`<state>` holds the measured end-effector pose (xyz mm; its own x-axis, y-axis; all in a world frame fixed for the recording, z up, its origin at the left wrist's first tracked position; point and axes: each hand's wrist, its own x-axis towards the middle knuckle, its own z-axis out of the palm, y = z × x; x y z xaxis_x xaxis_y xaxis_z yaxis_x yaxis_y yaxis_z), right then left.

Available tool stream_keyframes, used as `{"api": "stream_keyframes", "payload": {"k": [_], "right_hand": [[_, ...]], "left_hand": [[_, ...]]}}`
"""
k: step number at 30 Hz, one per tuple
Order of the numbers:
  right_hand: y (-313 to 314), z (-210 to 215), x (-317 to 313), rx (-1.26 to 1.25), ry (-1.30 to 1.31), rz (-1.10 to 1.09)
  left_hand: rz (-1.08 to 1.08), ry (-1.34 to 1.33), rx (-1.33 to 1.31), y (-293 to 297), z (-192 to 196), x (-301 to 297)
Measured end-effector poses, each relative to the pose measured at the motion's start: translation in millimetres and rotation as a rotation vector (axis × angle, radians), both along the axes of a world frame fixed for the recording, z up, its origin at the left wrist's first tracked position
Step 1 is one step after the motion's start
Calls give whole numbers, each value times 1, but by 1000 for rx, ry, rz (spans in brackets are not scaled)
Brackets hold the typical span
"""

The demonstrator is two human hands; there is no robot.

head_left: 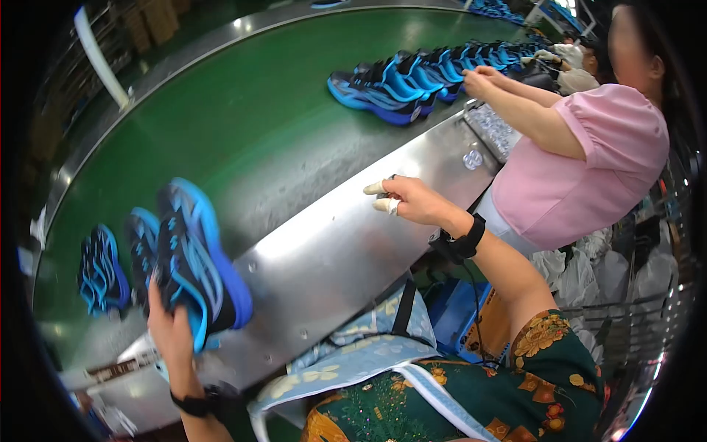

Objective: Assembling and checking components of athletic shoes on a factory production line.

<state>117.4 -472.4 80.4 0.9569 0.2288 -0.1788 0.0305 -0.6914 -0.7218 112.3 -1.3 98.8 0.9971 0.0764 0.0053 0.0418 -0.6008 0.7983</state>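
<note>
1. Nearest, a light-blue patterned apron [361, 353] is covering part of the person's dark green flowered clothing [375, 405].
2. The left hand [171, 331], with a black band [193, 404] circling its wrist, is gripping a blue-and-black shoe [200, 250] near its collar, where the metal ledge is meeting the green surface; the toe is pointing away.
3. The right hand [416, 202] is hovering above the metal ledge [324, 250], wearing pale finger covers [374, 188]; whether its fingers are closing on anything, I cannot tell.
4. Just left of the gripped shoe, a partly hidden shoe [142, 239] is standing; farther left, another pair [109, 269] is resting on the green surface [221, 96].
5. Farther right, a co-worker in a pink top [582, 169] is reaching toward a row of similar shoes [412, 82].
</note>
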Motion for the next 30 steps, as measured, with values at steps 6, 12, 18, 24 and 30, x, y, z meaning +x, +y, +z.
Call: {"api": "stream_keyframes", "payload": {"k": [6,12,18,24,30], "right_hand": [[-18,-36,9,66,-11,34],[0,-23,45,-50,113,78],[-86,-28,98,-230,-350,-36],[-135,-42,149,-752,-376,-198],[-200,-23,127,-891,-260,-229]], "left_hand": [[15,321,-374,48,8,-2],[25,68,-71,83,-67,107],[77,-22,450,73,-103,191],[353,-405,1146,99,-108,166],[70,-530,555,-56,-81,114]]}}
